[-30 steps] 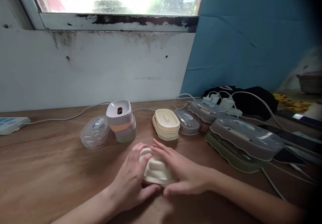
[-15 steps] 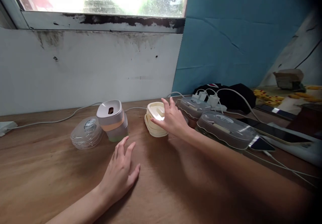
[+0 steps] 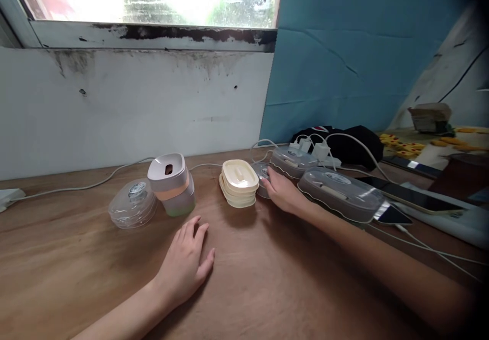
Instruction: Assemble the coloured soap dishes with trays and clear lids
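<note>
Head view shows two bare hands over a brown wooden tabletop (image 3: 237,279). On the right side, the right hand (image 3: 283,193) reaches forward and touches a small, rounded, translucent grey plastic container (image 3: 260,171) with its fingertips. Its thumb lies toward the near side and its fingers partly cover the lid; whether it is gripping the container or merely resting against it, I cannot tell. The container sits on the tabletop, just to the right of a cream stack of rounded-square lidded plastic containers (image 3: 239,183) and partly behind it.

Palm down and holding nothing, the left hand (image 3: 183,266) lies on the tabletop nearer the camera, its fingers loosely curved and its thumb set well apart. Just beyond its fingertips stands an upright lilac cup-shaped container with an orange band and a green base (image 3: 171,182). Close to that one's left is a round clear plastic container (image 3: 132,203).

Beyond the right forearm are two long translucent grey lidded containers (image 3: 340,189), one nearer and one farther back. White plugs (image 3: 320,151) and a black fabric cap (image 3: 355,146) lie behind them, while a dark phone (image 3: 393,214) rests beside the nearer one.
</note>
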The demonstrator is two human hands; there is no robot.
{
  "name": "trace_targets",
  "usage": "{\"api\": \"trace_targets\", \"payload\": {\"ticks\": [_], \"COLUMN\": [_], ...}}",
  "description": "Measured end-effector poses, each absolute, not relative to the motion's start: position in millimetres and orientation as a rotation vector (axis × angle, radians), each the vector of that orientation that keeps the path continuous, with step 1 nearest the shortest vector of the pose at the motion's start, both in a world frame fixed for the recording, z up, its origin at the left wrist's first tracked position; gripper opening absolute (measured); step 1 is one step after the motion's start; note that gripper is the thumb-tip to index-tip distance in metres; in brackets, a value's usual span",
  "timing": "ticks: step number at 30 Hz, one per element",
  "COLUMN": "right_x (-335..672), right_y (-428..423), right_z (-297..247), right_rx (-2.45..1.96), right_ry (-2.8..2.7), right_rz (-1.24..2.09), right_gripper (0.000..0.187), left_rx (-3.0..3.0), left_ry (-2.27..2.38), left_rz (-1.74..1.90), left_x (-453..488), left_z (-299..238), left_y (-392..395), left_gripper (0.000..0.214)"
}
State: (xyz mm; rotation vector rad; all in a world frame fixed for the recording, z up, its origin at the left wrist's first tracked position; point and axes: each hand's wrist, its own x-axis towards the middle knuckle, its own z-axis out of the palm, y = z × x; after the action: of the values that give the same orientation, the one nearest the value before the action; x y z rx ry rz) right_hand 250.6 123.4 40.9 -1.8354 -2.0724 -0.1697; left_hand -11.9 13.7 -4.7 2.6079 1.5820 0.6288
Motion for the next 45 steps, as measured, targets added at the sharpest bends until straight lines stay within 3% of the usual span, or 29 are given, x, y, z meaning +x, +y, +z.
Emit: {"api": "trace_targets", "payload": {"ticks": [7,10,12,15,19,21,24,30,33,36,39,45], "right_x": [248.0,246.6,248.3,248.8,241.0,235.0,226.2,221.0,221.1,216.7,210.6,207.5], "right_y": [37.5,-9.8,-33.2,-47.0,-25.1,-5.0,22.1,39.7,37.9,34.6,31.2,28.0], "right_z": [20.6,14.6,16.5,28.8,39.4,34.3,19.5,4.8,5.1,7.5,9.9,8.4], "right_rx": [-1.740,-1.533,-1.373,-1.133,-0.714,-0.674,-0.744,-0.764,-0.816,-0.807,-0.741,-0.690], "right_ry": [-2.207,-2.293,-2.369,-2.549,-2.763,-2.669,-2.432,-2.410,-2.485,-2.598,-2.655,-2.630], "right_rz": [-0.377,-0.611,-0.588,-0.271,0.455,0.758,1.084,1.181,0.969,0.701,0.487,0.292], "right_gripper": [0.057,0.056,0.057,0.055,0.040,0.057,0.095,0.114,0.101,0.071,0.052,0.047], "left_rx": [2.641,2.701,2.744,2.776,2.706,2.672,2.616,2.306,2.247,2.214,2.253,2.344], "left_ry": [1.491,1.305,1.123,0.827,0.625,0.648,0.865,1.270,1.888,2.437,2.598,2.617], "left_rz": [0.733,0.877,0.951,0.901,0.638,0.557,0.593,1.036,1.040,0.631,0.343,0.061], "left_x": [-13.2,-12.6,-12.2,-13.5,-19.1,-22.1,-25.5,-50.3,-79.2,-102.3,-107.6,-93.3], "left_z": [-4.1,-1.2,3.0,13.0,27.9,31.3,29.1,21.3,17.0,7.5,-0.2,5.2], "left_y": [14.3,12.0,9.6,6.4,3.9,3.2,1.5,-22.1,-48.0,-68.9,-73.3,-61.4], "left_gripper": [0.034,0.043,0.053,0.073,0.089,0.087,0.084,0.059,0.052,0.052,0.060,0.070]}}
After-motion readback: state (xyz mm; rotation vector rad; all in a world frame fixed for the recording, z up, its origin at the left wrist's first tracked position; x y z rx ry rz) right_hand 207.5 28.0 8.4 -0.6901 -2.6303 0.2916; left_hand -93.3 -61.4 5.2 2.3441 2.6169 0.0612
